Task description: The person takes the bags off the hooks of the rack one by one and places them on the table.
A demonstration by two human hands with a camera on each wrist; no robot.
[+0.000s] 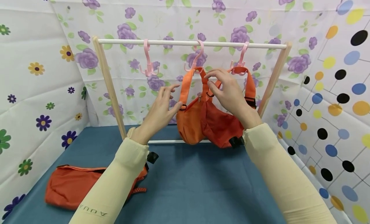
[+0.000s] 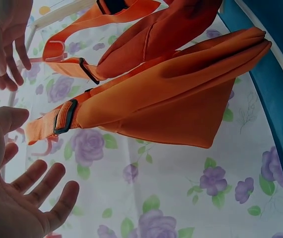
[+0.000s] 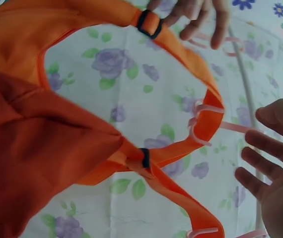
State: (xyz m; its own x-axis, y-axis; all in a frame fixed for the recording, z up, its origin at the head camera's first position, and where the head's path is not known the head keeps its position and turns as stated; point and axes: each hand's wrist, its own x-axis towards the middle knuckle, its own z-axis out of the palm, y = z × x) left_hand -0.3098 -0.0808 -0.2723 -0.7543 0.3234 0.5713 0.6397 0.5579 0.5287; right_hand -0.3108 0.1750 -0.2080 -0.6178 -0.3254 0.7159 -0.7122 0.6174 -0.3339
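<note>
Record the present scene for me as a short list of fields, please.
Rack: white top bar
Left hook: pink, bears no bag
Middle hook: orange bag, hanging by its strap
Right hook: red bag, also hanging
Blue cloth: third bag lies at left, partly behind the left sleeve
Hands: left hand and right hand near the orange bag's strap, holding nothing; touch unclear

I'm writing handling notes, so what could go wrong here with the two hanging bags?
The orange bag might drop: its strap loops over an open-pronged pink hook, and neither the left hand nor the right hand appears to grip it. It touches the red bag, so moving one could jostle the other. That hook hangs over the white rail and may slide if bumped.
</note>
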